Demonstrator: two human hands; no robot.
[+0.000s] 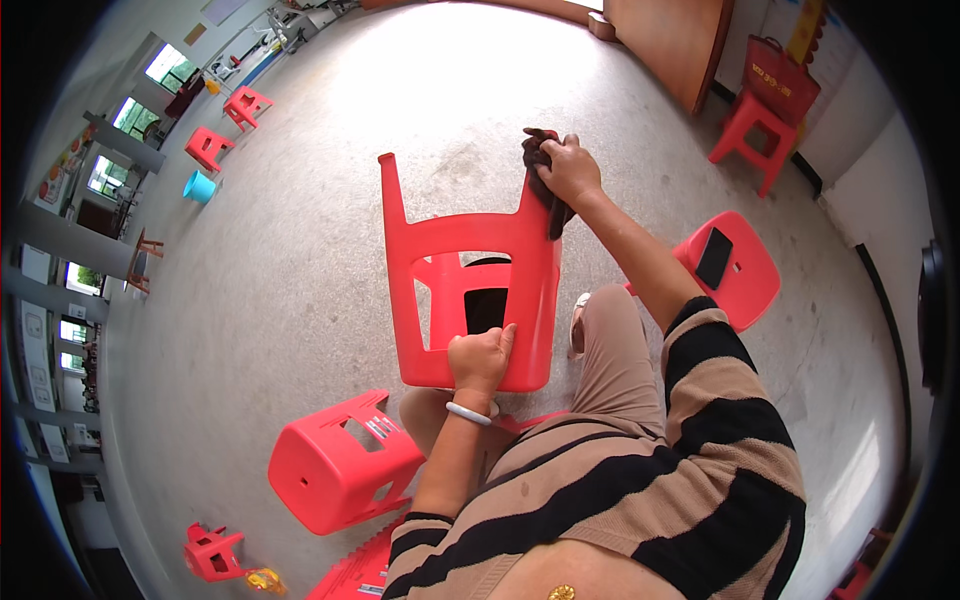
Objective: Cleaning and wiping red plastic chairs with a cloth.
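Striped sleeves, tan and black, fill the lower edge, both forearms reaching forward to an upturned red plastic stool [470, 290] that leans on the person's knees with its legs pointing away. Around it spreads a wide pale concrete floor [300, 250], bare and roomy ahead and to the left; the clutter sits at the rim. Just left of the knees a second red stool [335, 470] lies on its side, near enough to crowd the left elbow. To the right a round-cornered red stool [735, 265] stands upright with a dark phone [714, 257] flat on its seat, close under the right forearm. Further off, another red stool [757, 130] carries a red bag [780, 75] by the wooden partition [670, 45], and small red stools and a turquoise bucket [199, 186] stand well apart along the windowed left wall. Left hand [482, 358] — a pale bangle on its wrist — is clenched tight over the stool's near rim beside the seat cut-out, thumb up, steadying it. Right hand [568, 170] stretches out with the arm nearly straight, fingers curled down around a dark cloth [543, 180], pressing it against the tip of the far right leg — the cloth's tail hangs down along that leg. The far left leg stands free, with open floor beyond it.
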